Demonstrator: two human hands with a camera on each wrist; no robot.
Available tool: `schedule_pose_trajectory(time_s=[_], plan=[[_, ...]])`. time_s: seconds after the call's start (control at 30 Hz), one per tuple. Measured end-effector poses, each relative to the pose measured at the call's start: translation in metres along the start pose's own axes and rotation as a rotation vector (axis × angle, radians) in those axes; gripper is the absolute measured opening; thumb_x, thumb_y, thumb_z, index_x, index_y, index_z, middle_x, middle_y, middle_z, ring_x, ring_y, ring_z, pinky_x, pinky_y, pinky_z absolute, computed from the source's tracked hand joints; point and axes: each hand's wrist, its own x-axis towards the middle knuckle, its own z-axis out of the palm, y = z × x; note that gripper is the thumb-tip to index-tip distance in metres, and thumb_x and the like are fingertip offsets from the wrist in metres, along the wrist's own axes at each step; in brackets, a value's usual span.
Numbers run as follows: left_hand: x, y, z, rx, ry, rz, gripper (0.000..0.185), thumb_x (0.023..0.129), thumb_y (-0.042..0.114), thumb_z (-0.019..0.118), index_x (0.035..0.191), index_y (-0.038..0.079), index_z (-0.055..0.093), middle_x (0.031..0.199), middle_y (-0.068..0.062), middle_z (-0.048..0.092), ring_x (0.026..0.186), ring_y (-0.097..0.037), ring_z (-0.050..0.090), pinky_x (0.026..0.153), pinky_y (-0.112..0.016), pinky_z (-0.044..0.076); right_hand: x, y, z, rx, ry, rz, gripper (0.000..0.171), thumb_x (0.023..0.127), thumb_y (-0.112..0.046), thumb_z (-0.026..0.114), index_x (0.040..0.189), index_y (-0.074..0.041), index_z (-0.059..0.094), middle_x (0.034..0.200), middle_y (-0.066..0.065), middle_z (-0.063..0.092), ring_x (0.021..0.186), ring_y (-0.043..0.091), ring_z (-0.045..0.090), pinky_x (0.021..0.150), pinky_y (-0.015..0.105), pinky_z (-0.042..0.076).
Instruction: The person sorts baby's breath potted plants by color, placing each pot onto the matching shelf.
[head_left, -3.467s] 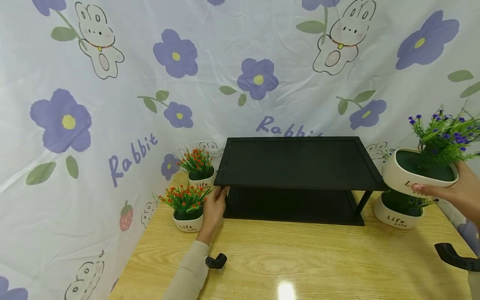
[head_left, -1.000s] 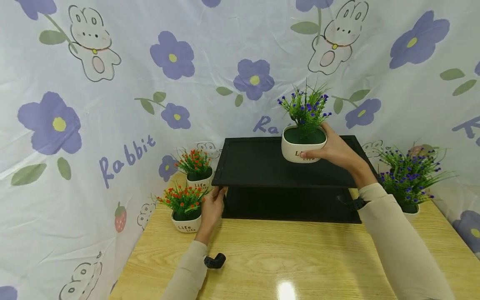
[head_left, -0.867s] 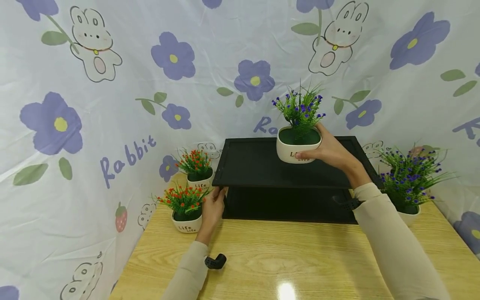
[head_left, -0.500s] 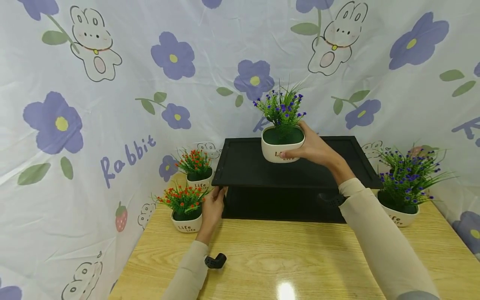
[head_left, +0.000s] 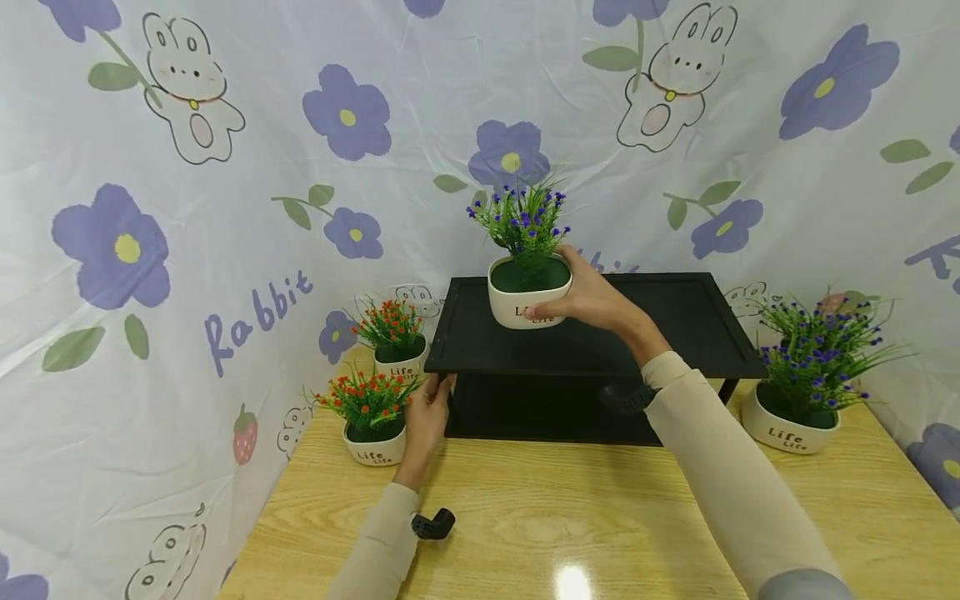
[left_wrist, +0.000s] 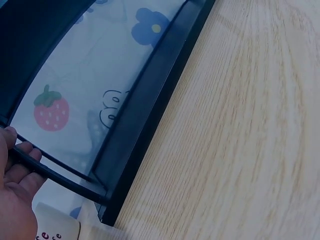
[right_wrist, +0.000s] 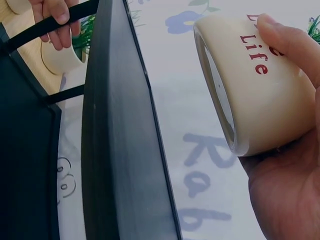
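Note:
My right hand (head_left: 600, 302) grips a cream oval flower pot (head_left: 510, 305) with purple artificial flowers, thumb over its "Life" lettering. It hangs over the left part of a black two-tier shelf (head_left: 660, 325). In the right wrist view a gap shows between the base of the pot (right_wrist: 240, 100) and the top board (right_wrist: 135, 150). At the shelf's left end, my left hand (head_left: 426, 417) holds the front post; the left wrist view shows fingers and thumb curled round that post (left_wrist: 70, 184). The far fingers of my right hand are hidden behind the pot.
Two pots with orange-red flowers, a front one (head_left: 375, 450) and a back one (head_left: 401, 367), stand left of the shelf by my left hand. Purple-flowered plants in a cream pot (head_left: 787, 425) stand at the right end. Patterned cloth (head_left: 420, 125) hangs behind the wooden table (head_left: 510, 517).
My right hand has carried the purple-flowered pot from the right end leftward over the shelf, uncovering the pot standing at right. My left hand stays on the post.

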Motion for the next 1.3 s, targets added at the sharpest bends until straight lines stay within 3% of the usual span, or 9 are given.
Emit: schedule_pose_trajectory(time_s=[0.1,0.27,0.43,0.53,0.73,0.9,1.3], plan=[[-0.001,-0.001,0.000,-0.002,0.003,-0.002,0.031,0.113,0.027,0.056,0.136,0.014,0.073,0.141,-0.011,0.071,0.131,-0.028,0.067,0.103,-0.051,0.057,0.005,-0.001,0.007,0.010,-0.011,-0.011,0.117,0.082,-0.033,0.090,0.169,-0.013,0.015,0.145,0.021,0.054,0.121,0.036,0.062,0.109,0.057,0.052],[-0.001,-0.001,0.001,-0.021,0.003,0.000,0.030,0.113,0.026,0.056,0.134,0.012,0.074,0.140,-0.010,0.071,0.123,-0.026,0.068,0.093,-0.043,0.053,0.015,-0.003,0.020,0.002,-0.019,-0.013,0.119,0.082,-0.035,0.090,0.171,-0.014,0.013,0.150,0.021,0.049,0.123,0.037,0.061,0.110,0.059,0.051],[0.000,-0.002,0.003,-0.040,0.004,0.005,0.031,0.112,0.022,0.058,0.137,0.010,0.072,0.142,-0.013,0.070,0.136,-0.028,0.064,0.111,-0.052,0.053,0.025,-0.004,0.032,0.011,-0.018,-0.019,0.121,0.082,-0.038,0.090,0.171,-0.016,0.012,0.156,0.022,0.045,0.129,0.039,0.059,0.113,0.061,0.048],[0.001,-0.002,0.003,-0.040,0.007,0.004,0.032,0.112,0.022,0.058,0.138,0.010,0.072,0.143,-0.013,0.069,0.136,-0.029,0.064,0.112,-0.054,0.053,0.030,-0.003,0.038,0.018,-0.023,-0.025,0.120,0.083,-0.039,0.089,0.171,-0.016,0.012,0.157,0.022,0.045,0.132,0.040,0.058,0.114,0.063,0.047],[0.000,-0.002,0.004,-0.048,0.003,-0.006,0.032,0.113,0.023,0.057,0.137,0.010,0.072,0.143,-0.013,0.070,0.128,-0.029,0.067,0.101,-0.049,0.054,0.038,-0.001,0.047,0.030,-0.029,-0.025,0.119,0.083,-0.039,0.089,0.171,-0.016,0.012,0.158,0.022,0.043,0.134,0.040,0.056,0.115,0.063,0.045],[0.000,-0.003,0.003,-0.055,0.003,-0.009,0.032,0.112,0.021,0.058,0.138,0.009,0.071,0.144,-0.014,0.069,0.137,-0.029,0.063,0.112,-0.053,0.052,0.041,0.000,0.052,0.041,-0.037,-0.029,0.117,0.083,-0.037,0.090,0.170,-0.014,0.015,0.153,0.021,0.047,0.125,0.038,0.059,0.111,0.059,0.049],[0.001,-0.003,0.004,-0.068,-0.005,0.004,0.036,0.112,0.019,0.057,0.146,0.009,0.066,0.147,-0.016,0.065,0.140,-0.032,0.061,0.115,-0.054,0.050,0.048,0.013,0.060,-0.025,-0.035,0.013,0.117,0.083,-0.044,0.090,0.171,-0.016,0.017,0.160,0.020,0.043,0.129,0.038,0.058,0.113,0.059,0.047]])
